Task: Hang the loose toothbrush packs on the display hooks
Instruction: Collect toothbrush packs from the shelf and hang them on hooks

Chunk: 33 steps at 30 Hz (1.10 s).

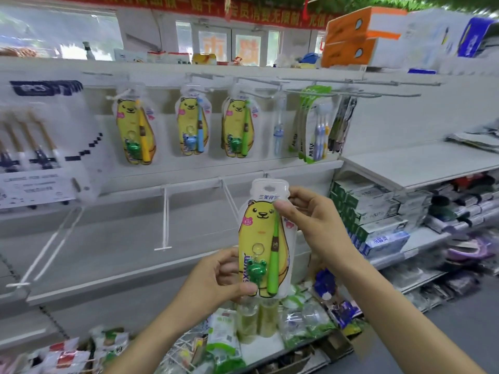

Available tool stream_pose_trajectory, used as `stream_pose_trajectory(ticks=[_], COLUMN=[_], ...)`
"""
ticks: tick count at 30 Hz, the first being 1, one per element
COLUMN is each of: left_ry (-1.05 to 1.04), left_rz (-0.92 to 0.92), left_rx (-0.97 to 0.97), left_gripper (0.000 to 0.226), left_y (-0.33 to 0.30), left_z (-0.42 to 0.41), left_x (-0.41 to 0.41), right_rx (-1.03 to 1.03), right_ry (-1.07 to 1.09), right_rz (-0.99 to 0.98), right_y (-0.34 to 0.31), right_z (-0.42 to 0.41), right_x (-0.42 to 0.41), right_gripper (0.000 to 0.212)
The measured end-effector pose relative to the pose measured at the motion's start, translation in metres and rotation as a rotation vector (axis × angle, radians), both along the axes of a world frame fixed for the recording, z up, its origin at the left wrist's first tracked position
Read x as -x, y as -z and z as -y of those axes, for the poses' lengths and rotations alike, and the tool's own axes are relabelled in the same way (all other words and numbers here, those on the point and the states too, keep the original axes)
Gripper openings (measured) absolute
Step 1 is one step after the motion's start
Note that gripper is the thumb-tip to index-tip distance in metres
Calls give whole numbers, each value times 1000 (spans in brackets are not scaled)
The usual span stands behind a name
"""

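**Toothbrush pack held before the display hooks**

Centre of frame: a yellow bear toothbrush pack point(266, 238), upright. The left hand point(221, 276) grips its lower edge; the right hand point(305, 211) pinches its upper right corner. An empty white hook point(165, 217) projects at centre left. Three matching hung packs point(190, 125) occupy the upper rail.

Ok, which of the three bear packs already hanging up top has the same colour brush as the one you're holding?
The rightmost hanging bear pack: its brush is green, like the held pack. The leftmost pack has a yellow brush, the middle pack a blue one.
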State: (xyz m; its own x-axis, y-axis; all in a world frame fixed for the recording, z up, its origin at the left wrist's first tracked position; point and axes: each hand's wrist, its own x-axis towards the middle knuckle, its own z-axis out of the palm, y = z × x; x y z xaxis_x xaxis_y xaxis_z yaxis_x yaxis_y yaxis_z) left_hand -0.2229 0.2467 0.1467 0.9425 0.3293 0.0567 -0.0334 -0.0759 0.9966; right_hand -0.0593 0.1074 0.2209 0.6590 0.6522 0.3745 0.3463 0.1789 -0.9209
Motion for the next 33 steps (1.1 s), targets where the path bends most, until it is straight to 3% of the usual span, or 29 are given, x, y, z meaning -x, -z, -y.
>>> stream_pose_trajectory(ticks=[7,14,17,27,33], left_ry=[-253,-389,-431,-390,-412], left_rz=[38,83,89,134,197], left_rx=[32,0,-33,-286,-325], left_gripper=[22,15,27,14,12], left_y=[3,-8,-16,-49,-59], left_z=[42,49,41,9,-16], left_x=[-56,-80,-84,-94,-100], right_rx=[-3,-12,-45,-187,-238], right_ry=[-81,-212,-230,-232,-240], right_rz=[-19,-40,-34,39,92], right_y=[-10,-19,-25,-57,-72], right_z=[28,20,11,-20,-46], right_x=[-58,-88,-93,-101,-99], right_gripper=[29,22,23,15,15])
